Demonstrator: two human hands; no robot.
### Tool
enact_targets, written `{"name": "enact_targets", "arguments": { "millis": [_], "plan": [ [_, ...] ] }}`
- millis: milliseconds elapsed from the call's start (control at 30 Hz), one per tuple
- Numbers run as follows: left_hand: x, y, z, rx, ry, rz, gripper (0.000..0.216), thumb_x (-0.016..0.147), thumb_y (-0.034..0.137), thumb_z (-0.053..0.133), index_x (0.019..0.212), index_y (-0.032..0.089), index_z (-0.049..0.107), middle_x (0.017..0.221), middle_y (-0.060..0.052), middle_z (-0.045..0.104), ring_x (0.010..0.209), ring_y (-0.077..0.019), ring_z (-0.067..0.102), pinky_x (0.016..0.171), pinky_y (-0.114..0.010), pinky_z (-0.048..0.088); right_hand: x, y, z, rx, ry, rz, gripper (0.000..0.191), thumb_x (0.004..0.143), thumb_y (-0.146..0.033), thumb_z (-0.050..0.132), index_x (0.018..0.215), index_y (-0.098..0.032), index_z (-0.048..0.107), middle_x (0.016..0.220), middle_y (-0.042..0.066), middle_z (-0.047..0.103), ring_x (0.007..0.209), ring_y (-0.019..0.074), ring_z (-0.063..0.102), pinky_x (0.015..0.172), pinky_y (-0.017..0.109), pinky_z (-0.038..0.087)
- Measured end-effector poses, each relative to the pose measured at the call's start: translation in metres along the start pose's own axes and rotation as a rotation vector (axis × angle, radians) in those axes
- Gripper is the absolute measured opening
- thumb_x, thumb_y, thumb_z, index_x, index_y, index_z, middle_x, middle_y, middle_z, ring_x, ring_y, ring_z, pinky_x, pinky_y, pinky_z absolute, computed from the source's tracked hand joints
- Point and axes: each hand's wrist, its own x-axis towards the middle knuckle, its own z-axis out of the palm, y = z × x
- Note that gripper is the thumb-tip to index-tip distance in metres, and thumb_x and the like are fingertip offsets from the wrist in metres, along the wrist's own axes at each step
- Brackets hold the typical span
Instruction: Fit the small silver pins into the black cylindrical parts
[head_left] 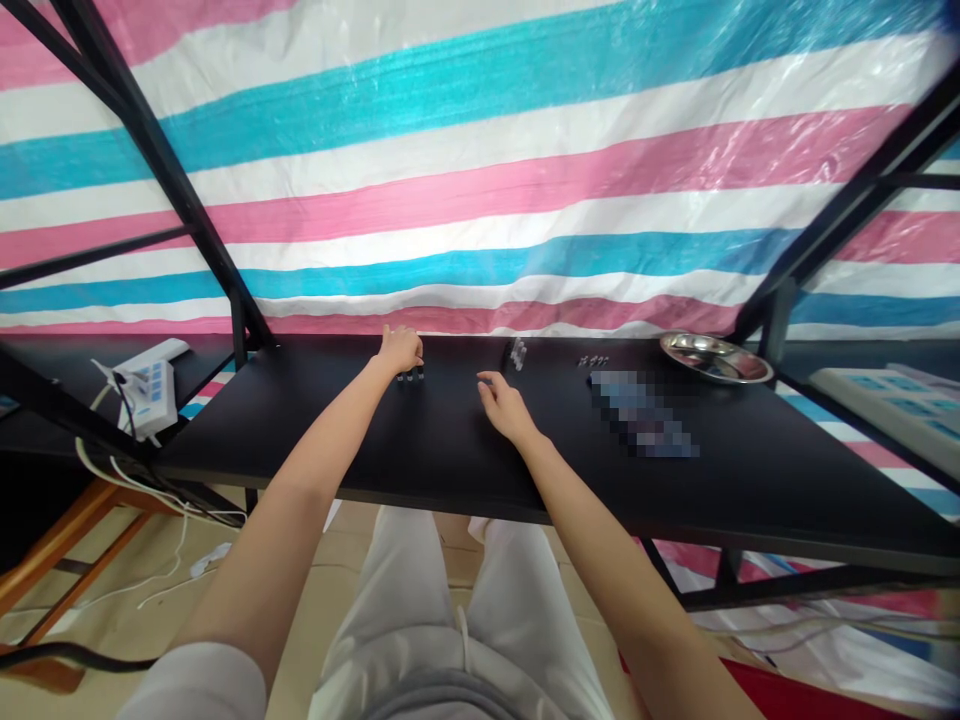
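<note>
My left hand (pixel 401 350) is at the back left of the black table, its fingers curled down. Just below its fingers is a group of small dark pieces with pale bands (pixel 410 377); whether one is pinched cannot be made out. Near the middle, my right hand (pixel 506 408) rests low over the tabletop, thumb and fingers apart, holding nothing. Beyond it stands a cluster of small clear-and-black cylinders (pixel 516 354). Farther right lie several tiny silvery pieces (pixel 592 361).
A shiny round metal dish (pixel 750 370) sits at the back right of the black table (pixel 450 460). In front of it is a pixelated flat object (pixel 643 415). Black frame bars (pixel 180 190) rise at both sides. A white power strip (pixel 154 395) with cables lies left.
</note>
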Motion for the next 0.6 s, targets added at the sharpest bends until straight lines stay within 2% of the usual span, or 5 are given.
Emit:
{"name": "enact_targets", "arguments": {
  "millis": [233, 400, 600],
  "plan": [
    [0.0019, -0.0025, 0.0053, -0.084, 0.043, 0.007, 0.016, 0.048, 0.024, 0.079, 0.048, 0.020, 0.064, 0.068, -0.006, 0.061, 0.089, -0.0277, 0.051, 0.098, -0.058, 0.019, 0.0003, 0.0003, 0.0000, 0.001, 0.007, 0.003, 0.032, 0.087, -0.037, 0.036, 0.109, -0.021, 0.052, 0.066, 0.002, 0.060, 0.061, 0.0193, 0.057, 0.064, 0.030, 0.040],
    [0.0023, -0.0004, 0.0055, -0.051, 0.020, -0.006, 0.011, 0.050, 0.021, 0.077, 0.051, 0.020, 0.066, 0.070, -0.006, 0.063, 0.088, -0.0274, 0.052, 0.097, -0.059, 0.019, 0.0004, -0.0006, -0.0010, -0.014, 0.007, 0.017, 0.032, 0.086, -0.037, 0.036, 0.107, -0.021, 0.055, 0.070, 0.004, 0.062, 0.062, 0.0195, 0.057, 0.065, 0.031, 0.040],
    [0.0007, -0.0001, 0.0044, -0.096, 0.030, 0.004, 0.016, 0.046, 0.024, 0.080, 0.048, 0.020, 0.064, 0.065, -0.005, 0.061, 0.087, -0.0272, 0.052, 0.098, -0.057, 0.020, 0.0001, -0.0012, -0.0022, -0.006, 0.016, 0.020, 0.034, 0.087, -0.037, 0.036, 0.108, -0.020, 0.055, 0.070, 0.005, 0.062, 0.061, 0.0190, 0.057, 0.064, 0.031, 0.041]
  ]
}}
